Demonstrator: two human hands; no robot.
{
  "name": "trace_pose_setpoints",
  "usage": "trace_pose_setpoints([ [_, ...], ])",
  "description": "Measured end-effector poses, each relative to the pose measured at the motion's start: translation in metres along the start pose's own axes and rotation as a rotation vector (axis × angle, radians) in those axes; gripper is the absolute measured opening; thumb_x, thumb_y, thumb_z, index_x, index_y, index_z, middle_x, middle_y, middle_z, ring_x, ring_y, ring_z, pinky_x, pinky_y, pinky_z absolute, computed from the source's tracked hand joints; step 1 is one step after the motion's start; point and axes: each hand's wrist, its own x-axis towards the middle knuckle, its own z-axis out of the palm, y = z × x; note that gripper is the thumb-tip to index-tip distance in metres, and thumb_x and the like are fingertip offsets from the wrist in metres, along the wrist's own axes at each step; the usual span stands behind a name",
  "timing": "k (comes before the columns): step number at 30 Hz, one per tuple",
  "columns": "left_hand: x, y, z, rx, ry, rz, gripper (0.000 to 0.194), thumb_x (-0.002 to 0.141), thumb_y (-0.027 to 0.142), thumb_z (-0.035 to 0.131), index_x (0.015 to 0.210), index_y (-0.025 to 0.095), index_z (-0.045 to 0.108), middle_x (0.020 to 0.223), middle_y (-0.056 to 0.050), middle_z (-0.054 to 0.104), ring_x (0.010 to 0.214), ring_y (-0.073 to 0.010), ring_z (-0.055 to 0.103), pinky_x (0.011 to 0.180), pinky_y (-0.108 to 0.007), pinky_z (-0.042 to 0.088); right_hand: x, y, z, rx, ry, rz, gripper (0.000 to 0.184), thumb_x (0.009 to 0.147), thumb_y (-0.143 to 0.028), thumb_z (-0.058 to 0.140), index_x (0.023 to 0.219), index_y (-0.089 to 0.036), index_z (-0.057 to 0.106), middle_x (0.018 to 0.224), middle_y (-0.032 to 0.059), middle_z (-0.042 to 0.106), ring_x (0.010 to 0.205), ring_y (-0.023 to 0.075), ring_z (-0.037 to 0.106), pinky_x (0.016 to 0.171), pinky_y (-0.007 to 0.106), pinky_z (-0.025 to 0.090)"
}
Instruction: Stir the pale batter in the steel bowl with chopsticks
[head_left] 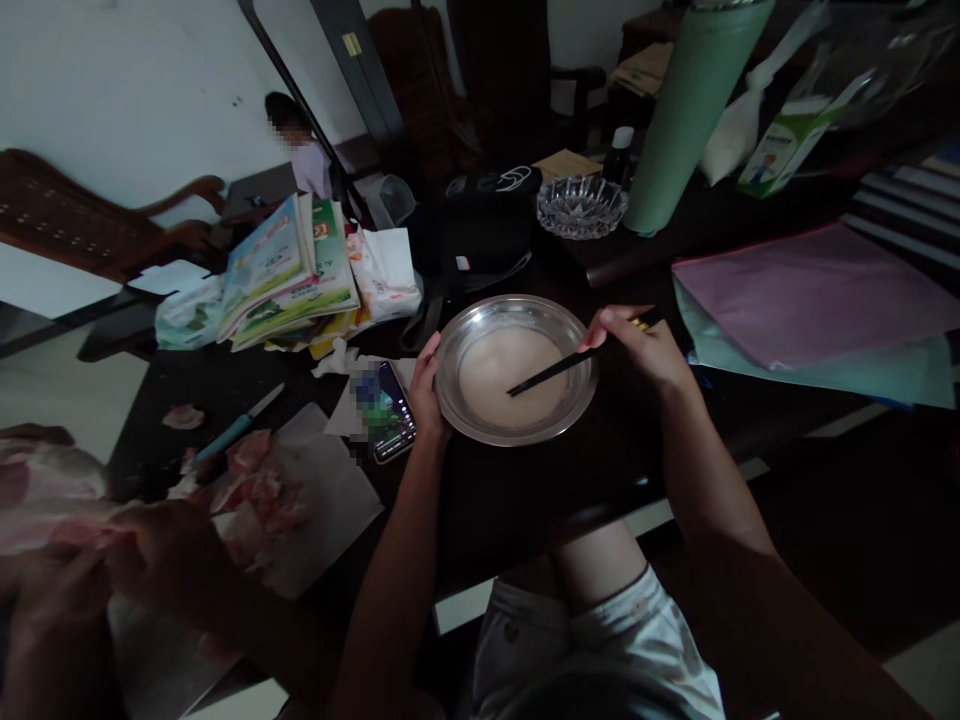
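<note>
A round metal bowl (516,436) stands on the dark table in front of me. Inside it lies a pale, cloudy liquid or batter (487,375). My left hand (427,390) grips the bowl's left rim, fingers along the outer side. Held in my right hand (637,340) is a pair of black chopsticks (555,372) with gold marks near the top. Their tips dip into the pale mixture near the middle of the bowl. A lit phone (391,410) lies just left of my left hand.
At left, a co-worker's hands (112,560) hold something pinkish above peels (259,490) on white paper. A knife (240,422) lies near them. Stacked books (285,270), a glass ashtray (582,208), a green flask (690,120) and folders (817,290) surround the bowl. A person sits farther back.
</note>
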Motion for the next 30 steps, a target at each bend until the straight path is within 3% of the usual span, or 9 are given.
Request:
trace_pose_setpoints([
  [3, 0.0004, -0.0005, 0.0001, -0.022, 0.007, -0.004, 0.039, 0.076, 0.038, 0.068, 0.111, 0.023, 0.073, 0.137, -0.006, 0.067, 0.137, -0.0278, 0.053, 0.118, -0.040, 0.035, 0.0006, -0.0009, 0.0016, -0.004, -0.054, -0.001, 0.040, 0.086, -0.060, 0.066, 0.068, -0.025, 0.073, 0.075, 0.0031, 0.078, 0.078, 0.0205, 0.073, 0.081, 0.035, 0.055],
  [7, -0.0003, -0.0002, 0.0004, -0.018, 0.001, 0.002, 0.036, 0.076, 0.037, 0.069, 0.109, 0.024, 0.074, 0.136, -0.005, 0.067, 0.136, -0.0263, 0.054, 0.117, -0.037, 0.036, 0.0005, 0.0009, -0.0006, -0.023, 0.097, -0.005, 0.042, 0.088, -0.059, 0.063, 0.065, -0.025, 0.071, 0.070, 0.0020, 0.076, 0.073, 0.0197, 0.071, 0.084, 0.037, 0.055],
  [13, -0.0008, 0.0007, 0.0003, -0.021, 0.009, -0.021, 0.037, 0.076, 0.038, 0.070, 0.110, 0.025, 0.074, 0.135, -0.005, 0.068, 0.134, -0.0268, 0.055, 0.115, -0.038, 0.039, -0.0002, -0.0010, 0.0017, -0.007, -0.059, -0.004, 0.041, 0.087, -0.060, 0.065, 0.068, -0.024, 0.073, 0.076, 0.0029, 0.078, 0.079, 0.0200, 0.073, 0.082, 0.035, 0.055],
  [18, -0.0014, 0.0020, 0.0012, -0.002, 0.012, 0.002, 0.038, 0.075, 0.039, 0.071, 0.110, 0.023, 0.074, 0.137, -0.006, 0.067, 0.136, -0.0276, 0.053, 0.115, -0.038, 0.039, -0.0001, 0.0001, -0.0013, -0.019, 0.091, -0.006, 0.043, 0.089, -0.058, 0.062, 0.064, -0.024, 0.071, 0.069, 0.0018, 0.075, 0.072, 0.0188, 0.071, 0.084, 0.035, 0.055],
  [23, -0.0023, 0.0022, 0.0028, -0.011, 0.024, 0.000, 0.041, 0.072, 0.040, 0.073, 0.109, 0.023, 0.075, 0.135, -0.005, 0.068, 0.133, -0.0275, 0.055, 0.112, -0.036, 0.041, -0.0003, 0.0006, -0.0006, 0.010, -0.046, -0.012, 0.039, 0.087, -0.057, 0.066, 0.068, -0.023, 0.073, 0.075, 0.0025, 0.077, 0.077, 0.0187, 0.072, 0.080, 0.033, 0.054],
  [27, -0.0024, 0.0014, 0.0026, -0.001, 0.012, 0.009, 0.039, 0.075, 0.041, 0.071, 0.110, 0.024, 0.074, 0.131, -0.004, 0.070, 0.133, -0.0268, 0.056, 0.111, -0.035, 0.041, 0.0002, 0.0030, -0.0022, 0.004, 0.068, -0.020, 0.039, 0.089, -0.055, 0.064, 0.066, -0.024, 0.072, 0.071, 0.0015, 0.076, 0.074, 0.0178, 0.072, 0.083, 0.033, 0.054],
  [30, -0.0015, 0.0003, 0.0016, -0.008, 0.009, 0.000, 0.039, 0.075, 0.040, 0.071, 0.111, 0.024, 0.074, 0.132, -0.005, 0.070, 0.133, -0.0270, 0.055, 0.112, -0.036, 0.040, -0.0005, 0.0029, -0.0015, 0.024, 0.017, -0.004, 0.040, 0.091, -0.053, 0.063, 0.065, -0.024, 0.072, 0.070, 0.0014, 0.075, 0.071, 0.0171, 0.070, 0.080, 0.032, 0.054],
])
